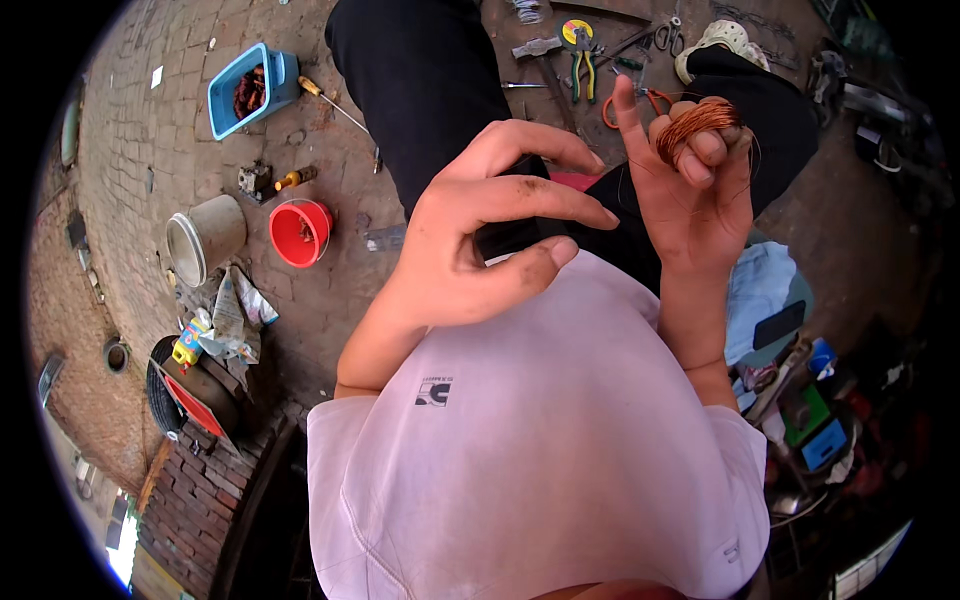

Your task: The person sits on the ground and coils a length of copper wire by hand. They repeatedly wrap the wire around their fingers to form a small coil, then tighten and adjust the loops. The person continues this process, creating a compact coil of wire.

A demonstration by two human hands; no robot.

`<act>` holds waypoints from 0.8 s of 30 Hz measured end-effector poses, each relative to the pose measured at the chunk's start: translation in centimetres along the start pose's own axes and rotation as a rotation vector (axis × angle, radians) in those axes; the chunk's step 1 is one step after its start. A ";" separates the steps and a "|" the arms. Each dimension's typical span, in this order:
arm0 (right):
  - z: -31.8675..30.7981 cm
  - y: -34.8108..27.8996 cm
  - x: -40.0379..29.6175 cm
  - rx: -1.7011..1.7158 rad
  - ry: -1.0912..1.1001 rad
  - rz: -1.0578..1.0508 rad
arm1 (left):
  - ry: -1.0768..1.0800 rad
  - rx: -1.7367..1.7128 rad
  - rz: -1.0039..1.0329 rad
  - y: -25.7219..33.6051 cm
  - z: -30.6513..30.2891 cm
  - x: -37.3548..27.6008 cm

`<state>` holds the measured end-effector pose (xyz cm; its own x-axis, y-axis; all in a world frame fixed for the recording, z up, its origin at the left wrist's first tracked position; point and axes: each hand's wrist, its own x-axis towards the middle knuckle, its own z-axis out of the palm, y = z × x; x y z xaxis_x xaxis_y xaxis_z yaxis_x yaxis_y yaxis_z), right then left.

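Note:
My right hand is palm up, its little finger raised and the other fingers curled around a bundle of thin copper wire. Its thumb is at the bundle's right side, and fine loose strands hang by the palm. My left hand is apart from the wire, back towards the camera, fingers curved to the right and thumb spread, with nothing seen in it. Beyond the hands lie a hammer, green-and-yellow handled pliers and orange-handled scissors, partly hidden by my right hand.
On the paving at left are a blue plastic basin with copper-coloured scraps, a screwdriver, a red bucket and a whitish bucket. Dark scissors lie ahead. At right, a phone rests near light-blue cloth, beside clutter.

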<state>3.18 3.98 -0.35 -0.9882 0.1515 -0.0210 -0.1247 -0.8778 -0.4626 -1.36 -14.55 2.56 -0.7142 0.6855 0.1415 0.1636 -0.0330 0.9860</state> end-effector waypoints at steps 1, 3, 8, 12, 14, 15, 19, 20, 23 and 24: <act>0.1 0.2 -0.1 -0.040 0.016 -0.009 | 0.002 -0.052 -0.017 -0.1 -0.1 -0.2; -1.0 0.6 -0.2 -0.055 -0.033 -0.041 | 0.084 -0.142 -0.051 -0.3 0.1 -0.1; 0.2 0.9 -1.1 -0.349 -0.061 -0.009 | 0.196 -0.244 -0.117 -0.4 1.4 1.2; 0.6 0.7 -1.6 -0.607 -0.061 -0.014 | 0.149 -0.130 -0.134 0.2 1.6 1.7; 1.5 0.2 -1.9 -0.726 0.024 0.093 | 0.139 -0.047 -0.126 0.0 1.7 1.6; 1.4 0.1 -1.9 -0.800 0.008 0.086 | 0.134 -0.005 -0.114 -0.4 1.8 1.6; 0.8 -0.3 -1.9 -0.906 -0.053 0.067 | 0.015 0.004 -0.160 0.1 1.0 1.8; 0.7 -0.5 -1.7 -0.912 -0.090 0.064 | -0.002 -0.019 -0.183 0.2 0.8 1.8; 0.0 -1.3 -1.4 -0.976 -0.249 0.055 | -0.041 -0.092 -0.236 0.2 0.2 1.6; -0.1 -1.4 -1.3 -0.934 -0.260 0.080 | -0.050 -0.121 -0.240 0.3 0.1 1.6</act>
<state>4.69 5.09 0.22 -0.9935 -0.0964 0.0613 -0.0464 -0.1500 -0.9876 -2.39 -13.38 3.03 -0.6877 0.7192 -0.0991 -0.0907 0.0503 0.9946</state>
